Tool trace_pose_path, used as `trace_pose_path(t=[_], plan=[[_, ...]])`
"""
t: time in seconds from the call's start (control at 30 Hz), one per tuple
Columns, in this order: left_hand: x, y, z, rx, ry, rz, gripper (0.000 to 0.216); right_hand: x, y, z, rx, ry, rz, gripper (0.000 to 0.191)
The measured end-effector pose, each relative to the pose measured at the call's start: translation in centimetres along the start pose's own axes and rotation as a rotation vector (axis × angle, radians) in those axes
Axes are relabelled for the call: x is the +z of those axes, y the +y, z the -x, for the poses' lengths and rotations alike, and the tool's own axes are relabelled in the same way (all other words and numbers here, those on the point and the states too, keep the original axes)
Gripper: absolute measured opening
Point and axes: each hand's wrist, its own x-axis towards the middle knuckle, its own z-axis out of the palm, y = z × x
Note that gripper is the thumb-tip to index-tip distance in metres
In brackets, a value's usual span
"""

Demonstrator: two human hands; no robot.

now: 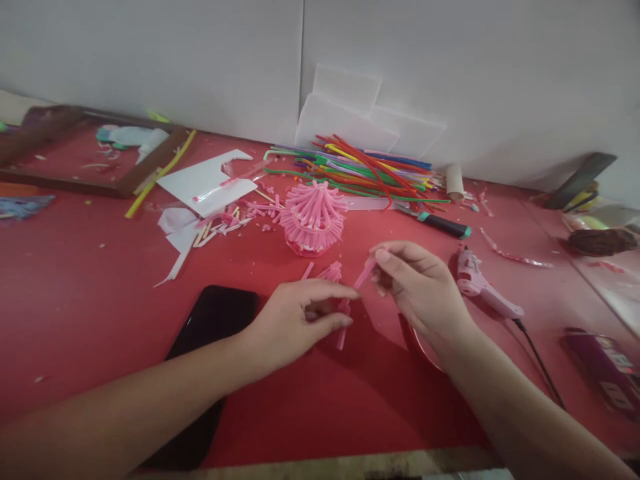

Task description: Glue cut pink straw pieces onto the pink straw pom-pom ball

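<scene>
My right hand [423, 283] pinches a short pink pipe cleaner piece [366, 273] between thumb and fingertips, and the piece slants down toward my other hand. The thumb and forefinger of my left hand [295, 317] close around pink pipe cleaner [342, 339] pointing down; whether both hands hold one bent piece is hard to make out. Just beyond the left fingers lies a small pink bundle [331, 271]. Behind both hands stands a round, tiered pink craft piece [315, 220] built from many short pipe cleaner lengths.
A black phone [215, 327] lies by my left forearm. On the right are a pink glue gun [480, 283] with its cord and a utility knife [443, 225]. Colourful pipe cleaners [360, 167], white paper [205, 180] and a wooden frame [65, 183] sit toward the wall.
</scene>
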Motion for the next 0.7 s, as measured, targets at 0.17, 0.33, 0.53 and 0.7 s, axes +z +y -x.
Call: trace_pose_path(t=[0.17, 0.33, 0.53, 0.7], plan=[[-0.3, -0.4, -0.5, -0.115, 0.140, 0.241, 0.055, 0.1, 0.1, 1.3, 0.090, -0.106, 0.054, 0.021], [-0.4, 0.1, -0.4, -0.147, 0.104, 0.250, 0.053, 0.8, 0.7, 2.0, 0.091, -0.166, 0.109, 0.022], [-0.2, 0.2, -0.2, -0.097, 0.121, 0.179, 0.044, 0.9, 1.1, 2.2, 0.179, -0.213, 0.076, 0.026], [-0.3, 0.3, -0.4, -0.093, 0.116, 0.218, 0.040, 0.7, 1.2, 2.1, 0.190, -0.272, 0.038, 0.024]])
